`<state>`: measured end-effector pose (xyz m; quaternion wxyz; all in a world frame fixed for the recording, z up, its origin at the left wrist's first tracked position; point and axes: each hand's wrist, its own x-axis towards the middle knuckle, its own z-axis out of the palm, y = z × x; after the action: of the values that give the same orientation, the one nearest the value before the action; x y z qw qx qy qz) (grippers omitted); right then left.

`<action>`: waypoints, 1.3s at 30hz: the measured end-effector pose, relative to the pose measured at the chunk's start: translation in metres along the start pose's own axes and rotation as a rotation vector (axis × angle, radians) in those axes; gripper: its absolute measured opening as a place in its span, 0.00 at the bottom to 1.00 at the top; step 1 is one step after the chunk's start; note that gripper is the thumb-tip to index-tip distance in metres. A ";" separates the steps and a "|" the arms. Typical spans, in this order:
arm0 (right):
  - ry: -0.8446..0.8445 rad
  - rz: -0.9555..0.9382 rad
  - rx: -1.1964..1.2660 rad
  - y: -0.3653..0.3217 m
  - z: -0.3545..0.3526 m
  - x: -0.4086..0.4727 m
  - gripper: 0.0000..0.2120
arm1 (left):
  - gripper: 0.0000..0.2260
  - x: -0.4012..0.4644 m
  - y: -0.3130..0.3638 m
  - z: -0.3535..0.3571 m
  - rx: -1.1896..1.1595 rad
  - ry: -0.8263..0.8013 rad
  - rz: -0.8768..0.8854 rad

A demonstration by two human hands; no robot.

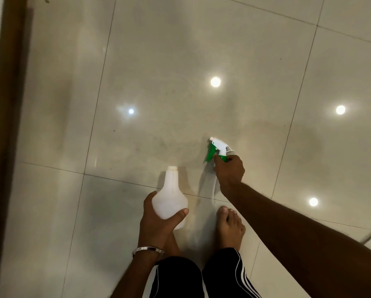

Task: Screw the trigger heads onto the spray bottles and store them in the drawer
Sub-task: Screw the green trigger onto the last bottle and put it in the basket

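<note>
Here I see the white translucent plastic spray bottle [169, 196], neck open, gripped around its base by my left hand [158, 222]. Right of the bottle, my right hand [229, 171] clasps the white-and-green trigger head [218, 149] over the glossy cream tiled floor [158, 82].

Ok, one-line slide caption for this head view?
Left hand holds an uncapped white spray bottle; right hand holds the green-and-white trigger head apart, above tiled floor.
</note>
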<state>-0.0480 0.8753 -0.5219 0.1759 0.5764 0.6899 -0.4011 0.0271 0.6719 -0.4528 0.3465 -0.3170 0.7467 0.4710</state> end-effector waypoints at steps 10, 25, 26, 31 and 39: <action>-0.298 0.030 0.724 -0.078 -0.036 -0.024 0.11 | 0.40 -0.008 0.007 0.014 0.156 -0.066 -0.040; -0.243 -0.004 0.711 -0.069 -0.033 -0.034 0.10 | 0.49 -0.025 -0.002 0.014 0.273 -0.080 -0.059; -0.258 0.001 0.689 -0.068 -0.033 -0.035 0.11 | 0.50 -0.026 -0.003 0.014 0.277 -0.080 -0.068; -0.332 0.024 0.617 -0.066 -0.029 -0.038 0.13 | 0.50 -0.026 -0.002 0.011 0.245 -0.086 -0.081; -0.343 0.014 0.584 -0.080 -0.029 -0.024 0.14 | 0.41 -0.014 0.010 0.011 0.172 -0.113 -0.053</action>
<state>-0.1101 0.8806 -0.4592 0.1196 0.5311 0.5024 -0.6717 0.0295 0.6874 -0.4397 0.4264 -0.2787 0.7550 0.4130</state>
